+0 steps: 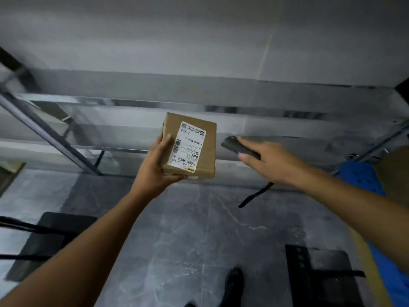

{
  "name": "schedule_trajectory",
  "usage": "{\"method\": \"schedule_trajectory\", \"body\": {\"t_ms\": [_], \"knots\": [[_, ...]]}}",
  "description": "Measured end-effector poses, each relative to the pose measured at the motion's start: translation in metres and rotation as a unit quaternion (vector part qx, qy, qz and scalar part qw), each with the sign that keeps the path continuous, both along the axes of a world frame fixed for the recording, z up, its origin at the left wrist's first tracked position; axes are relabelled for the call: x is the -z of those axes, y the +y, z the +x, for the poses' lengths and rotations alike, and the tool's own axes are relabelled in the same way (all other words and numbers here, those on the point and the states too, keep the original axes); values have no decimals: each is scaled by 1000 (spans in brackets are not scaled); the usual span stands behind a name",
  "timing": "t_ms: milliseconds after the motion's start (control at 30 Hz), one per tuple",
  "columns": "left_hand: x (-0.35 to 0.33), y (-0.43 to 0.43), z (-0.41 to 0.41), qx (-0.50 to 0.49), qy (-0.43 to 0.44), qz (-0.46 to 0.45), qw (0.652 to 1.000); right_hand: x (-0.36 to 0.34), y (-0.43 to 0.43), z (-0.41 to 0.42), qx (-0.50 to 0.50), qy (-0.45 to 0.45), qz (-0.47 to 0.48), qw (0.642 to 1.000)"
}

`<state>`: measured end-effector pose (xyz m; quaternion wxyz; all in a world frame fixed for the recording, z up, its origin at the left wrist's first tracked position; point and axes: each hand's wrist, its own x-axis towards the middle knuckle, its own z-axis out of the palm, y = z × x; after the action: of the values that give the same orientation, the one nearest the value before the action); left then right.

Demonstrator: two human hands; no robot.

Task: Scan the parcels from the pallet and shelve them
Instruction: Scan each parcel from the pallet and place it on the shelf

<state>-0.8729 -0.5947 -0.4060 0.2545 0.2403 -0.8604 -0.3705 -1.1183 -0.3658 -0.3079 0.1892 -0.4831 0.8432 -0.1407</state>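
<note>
Grey floor (199, 229) near; metal shelf (141, 105) runs across the far side, blurred. Blue pallet (360, 180) at right edge. Cardboard box (210, 151) mid-frame, held up in front of shelf, not on it: left hand (152, 167) grips its left side & bottom. Right hand (274, 160), just right of box, is wrapped round black scanner (234, 145), nose toward box w/ a gap between. White label (188, 147) faces up. Strap (254, 196) hangs below right hand.

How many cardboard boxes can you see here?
1 for sure: the box held in the left hand, in front of the shelf. A brown shape at the right edge, by the blue pallet, and another at the left edge may be more.
</note>
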Motion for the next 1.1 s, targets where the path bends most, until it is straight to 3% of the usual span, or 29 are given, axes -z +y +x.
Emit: {"method": "schedule_trajectory", "body": {"t_ms": [100,200,333,500,600,767,900,1100], "knots": [[-60,-3,44,-13,3,-35,999,-78,7,53,-98,165,62,980],[-95,8,84,-38,-6,-65,997,-126,23,97,-158,262,47,951],[-116,36,129,-61,2,-94,994,-152,44,138,-209,330,42,920],[-126,73,174,-83,5,-112,990,-160,73,180,-225,356,25,907],[-133,87,198,-89,22,-111,990,-156,79,196,-208,322,9,924],[-157,94,235,-103,90,-54,989,-153,54,203,-120,156,-49,979],[-191,70,260,-104,105,-44,988,-154,7,217,-74,140,-139,978],[-228,-22,304,-114,135,3,984,-169,-104,254,-79,130,-158,976]]}}
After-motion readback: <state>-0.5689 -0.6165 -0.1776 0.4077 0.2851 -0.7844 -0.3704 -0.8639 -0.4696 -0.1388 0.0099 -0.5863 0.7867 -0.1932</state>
